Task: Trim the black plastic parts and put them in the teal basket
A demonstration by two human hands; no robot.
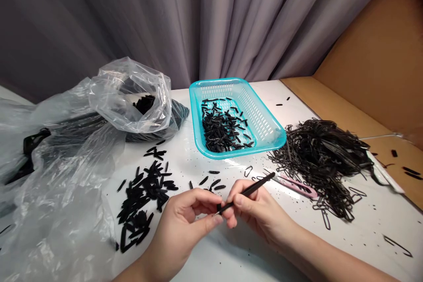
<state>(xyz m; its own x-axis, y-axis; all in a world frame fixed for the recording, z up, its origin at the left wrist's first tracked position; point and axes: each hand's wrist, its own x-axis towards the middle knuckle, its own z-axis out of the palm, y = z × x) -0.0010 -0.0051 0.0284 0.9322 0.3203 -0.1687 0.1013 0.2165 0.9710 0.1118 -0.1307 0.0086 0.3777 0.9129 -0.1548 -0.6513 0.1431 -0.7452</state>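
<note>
My right hand is closed around a slim black pen-shaped tool, its upper end pointing up to the right. The tool's thin tip reaches the fingertips of my left hand, which pinch a small black piece. My fingers partly cover that piece. Several loose black strips lie on the white table just beyond my hands. Left of my left hand is a loose pile of similar black strips.
A turquoise basket holding black strips stands at the back. Clear plastic bags with black contents fill the left. On the right lies a heap of black wire-like loops, with a pink-handled tool at its edge. Cardboard borders the right.
</note>
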